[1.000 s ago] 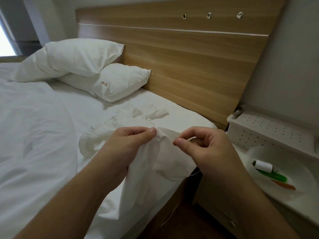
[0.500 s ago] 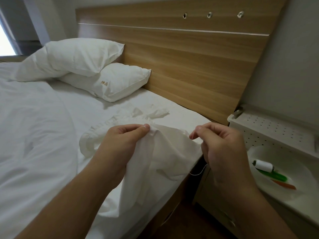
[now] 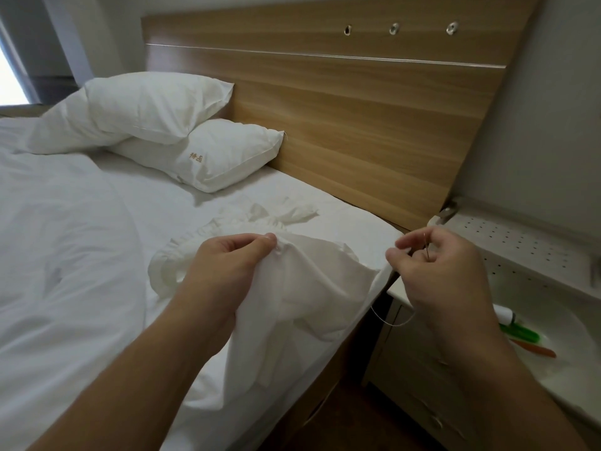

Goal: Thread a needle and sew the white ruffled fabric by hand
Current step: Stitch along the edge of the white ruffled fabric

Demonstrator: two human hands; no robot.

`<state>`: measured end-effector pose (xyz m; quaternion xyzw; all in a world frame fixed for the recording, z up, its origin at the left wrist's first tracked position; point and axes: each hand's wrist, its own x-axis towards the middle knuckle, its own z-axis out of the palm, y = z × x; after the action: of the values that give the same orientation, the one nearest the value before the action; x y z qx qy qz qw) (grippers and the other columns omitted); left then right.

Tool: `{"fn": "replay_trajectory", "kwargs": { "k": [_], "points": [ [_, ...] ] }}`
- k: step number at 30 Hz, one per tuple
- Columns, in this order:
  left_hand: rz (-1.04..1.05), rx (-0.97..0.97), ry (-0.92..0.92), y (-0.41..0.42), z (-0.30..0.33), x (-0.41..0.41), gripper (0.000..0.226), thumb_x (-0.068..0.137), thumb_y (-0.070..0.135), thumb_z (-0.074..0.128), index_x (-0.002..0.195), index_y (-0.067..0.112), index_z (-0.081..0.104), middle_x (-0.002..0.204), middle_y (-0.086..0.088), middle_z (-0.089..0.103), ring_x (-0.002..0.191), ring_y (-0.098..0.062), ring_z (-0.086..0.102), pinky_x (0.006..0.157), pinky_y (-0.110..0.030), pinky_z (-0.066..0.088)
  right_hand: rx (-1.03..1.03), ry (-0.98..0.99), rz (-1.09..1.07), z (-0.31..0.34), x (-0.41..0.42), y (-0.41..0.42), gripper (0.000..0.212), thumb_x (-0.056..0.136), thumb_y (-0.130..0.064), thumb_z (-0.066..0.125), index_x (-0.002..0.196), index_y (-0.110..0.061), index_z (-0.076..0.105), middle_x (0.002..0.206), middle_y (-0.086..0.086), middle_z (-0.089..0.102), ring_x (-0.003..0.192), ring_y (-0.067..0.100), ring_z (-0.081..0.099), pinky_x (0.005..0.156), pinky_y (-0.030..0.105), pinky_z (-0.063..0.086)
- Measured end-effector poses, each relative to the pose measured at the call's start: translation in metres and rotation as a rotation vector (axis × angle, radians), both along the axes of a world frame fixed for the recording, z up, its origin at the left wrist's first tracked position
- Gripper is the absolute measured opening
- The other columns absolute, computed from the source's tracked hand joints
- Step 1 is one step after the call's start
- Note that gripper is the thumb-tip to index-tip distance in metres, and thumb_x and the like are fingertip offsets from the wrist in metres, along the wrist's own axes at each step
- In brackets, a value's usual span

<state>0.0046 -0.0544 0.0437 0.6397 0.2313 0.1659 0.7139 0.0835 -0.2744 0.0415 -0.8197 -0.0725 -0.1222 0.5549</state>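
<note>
- The left hand [image 3: 224, 271] holds the white ruffled fabric [image 3: 312, 288]; the thumb and the fingers pinch a fold of it at the top, and the cloth hangs down from the pinch.
- The fabric lies near the right edge of the bed [image 3: 81, 255], close to the headboard [image 3: 357, 125]. Its ruffled part [image 3: 260, 219] rests on the sheet behind the left hand, and the lower part falls over the bed edge.
- The right hand [image 3: 445, 271] is apart from the fabric, to the right of it and over the gap between the bed and the nightstand [image 3: 409, 369]. Its fingers are curled and pinch a thin needle [image 3: 426, 247], which stands almost upright between the fingertips.
- A white thread [image 3: 387, 320] hangs in a slack loop under the right hand and goes toward the edge of the fabric. Where exactly it enters the cloth I cannot tell, because it is very thin.
- 2 white pillows [image 3: 156, 105] lie one on the other at the far side of the bed, against the headboard.
- On the nightstand stands a white perforated box [image 3: 520, 242]. In front of it is a white plate [image 3: 566, 379] with a white spool [image 3: 504, 315], a green object [image 3: 520, 333] and an orange object [image 3: 536, 348]; what these 2 are is not clear.
</note>
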Motion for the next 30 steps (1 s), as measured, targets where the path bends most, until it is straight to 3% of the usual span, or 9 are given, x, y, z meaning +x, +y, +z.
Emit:
{"fn": "replay_trajectory", "kwargs": {
  "k": [4,7,11,14,17,20,23,30],
  "points": [
    [-0.008,0.024,0.001,-0.001,0.001,-0.002,0.018,0.096,0.028,0.077,0.085,0.017,0.086,0.088,-0.004,0.082,0.082,-0.018,0.079,0.087,-0.046,0.064,0.034,-0.031,0.011,-0.002,0.001,0.001,0.015,0.094,-0.009,0.072,0.093,-0.024,0.070,0.058,0.000,0.056,0.047,0.006,0.045,0.040,0.012,0.039],
    [-0.034,0.035,-0.007,-0.003,0.002,-0.002,0.017,0.095,0.029,0.078,0.085,0.017,0.086,0.090,-0.006,0.082,0.088,-0.025,0.079,0.086,-0.046,0.064,0.073,-0.091,0.220,0.002,-0.013,0.008,0.018,0.092,-0.006,0.072,0.087,-0.022,0.076,0.048,-0.007,0.050,0.043,0.005,0.039,0.043,0.016,0.037],
    [-0.116,0.099,-0.033,-0.009,0.002,-0.004,0.017,0.095,0.028,0.076,0.084,0.020,0.087,0.090,-0.007,0.083,0.093,-0.026,0.080,0.085,-0.042,0.063,-0.017,-0.174,0.454,0.001,-0.033,0.030,0.005,0.089,-0.026,0.079,0.093,-0.027,0.076,0.051,-0.004,0.049,0.044,0.008,0.039,0.044,0.019,0.033],
    [-0.203,0.176,-0.063,-0.015,0.003,-0.007,0.021,0.098,0.026,0.072,0.083,0.022,0.087,0.089,-0.004,0.083,0.095,-0.015,0.079,0.093,-0.038,0.058,-0.100,-0.249,0.387,-0.011,-0.039,0.046,0.017,0.086,-0.042,0.081,0.095,-0.030,0.074,0.054,-0.005,0.053,0.045,0.011,0.043,0.043,0.021,0.032],
    [-0.236,0.214,-0.070,-0.020,0.006,-0.009,0.023,0.099,0.023,0.070,0.083,0.024,0.088,0.091,0.002,0.083,0.096,-0.001,0.076,0.095,-0.030,0.052,-0.115,-0.241,0.296,-0.014,-0.042,0.053,0.018,0.087,-0.042,0.081,0.092,-0.028,0.071,0.056,-0.018,0.055,0.045,0.007,0.048,0.041,0.019,0.035],
    [-0.278,0.189,-0.069,-0.018,0.006,-0.009,0.020,0.098,0.023,0.070,0.089,0.021,0.088,0.097,0.001,0.084,0.103,-0.006,0.076,0.104,-0.037,0.053,-0.132,-0.212,0.256,-0.017,-0.041,0.054,0.014,0.089,-0.037,0.080,0.087,-0.028,0.070,0.058,-0.024,0.057,0.048,0.005,0.052,0.043,0.015,0.038],
    [-0.314,0.134,-0.054,-0.014,0.006,-0.009,0.018,0.098,0.022,0.070,0.096,0.017,0.088,0.101,-0.006,0.083,0.106,-0.016,0.078,0.109,-0.046,0.054,-0.117,-0.200,0.257,-0.017,-0.037,0.054,0.011,0.090,-0.034,0.080,0.083,-0.031,0.072,0.057,-0.017,0.058,0.048,0.007,0.050,0.043,0.017,0.037],
    [-0.315,0.088,-0.026,-0.009,0.008,-0.010,0.019,0.097,0.027,0.071,0.097,0.016,0.087,0.104,-0.008,0.083,0.105,-0.020,0.079,0.103,-0.046,0.058,-0.012,-0.129,0.383,-0.017,-0.034,0.047,0.014,0.090,-0.020,0.079,0.077,-0.024,0.074,0.048,-0.008,0.049,0.044,0.007,0.042,0.044,0.014,0.034]
  ]
}}
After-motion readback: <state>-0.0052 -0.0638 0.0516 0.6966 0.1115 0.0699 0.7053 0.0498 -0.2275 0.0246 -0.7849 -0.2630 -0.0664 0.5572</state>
